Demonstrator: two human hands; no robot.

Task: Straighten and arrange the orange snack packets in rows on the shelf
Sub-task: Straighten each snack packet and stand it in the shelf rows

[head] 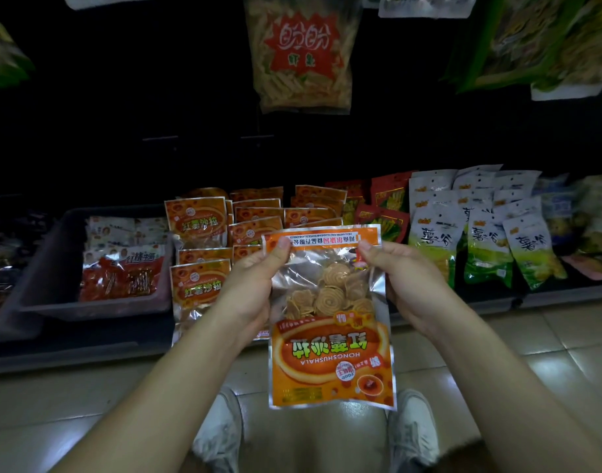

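1. A pale tiled floor (497, 353) runs along the front of a low dark shelf (88, 339).
2. At the shelf's left stands a grey bin (53, 233) of red and silver packets; their writing is too small to read with certainty.
3. In the middle of the shelf, the orange snack packets (197, 220) lie in overlapping rows, each printed "红薯沙拉" on an orange oval.
4. To their right stand white and green packets (436, 233) with large dark brush characters, the first reading "薯".
5. Above, a clear hanging bag (301, 52) of pale sticks carries a red starburst label reading "盼盼".
6. One orange packet (330, 336) is held in the air in front of the shelf, above the floor and apart from the rows. Its print faces the camera upside down: "红薯沙拉", "HONGSHUSHALA" and a round "FOOD" badge. Spiral-patterned round crisps show through its clear window.
7. The left hand (252, 285) pinches the packet's upper left corner, thumb on the front and fingers curled behind.
8. The right hand (405, 281) pinches the upper right corner in the same way.
9. Two white shoes (221, 431) show at the bottom of the view.
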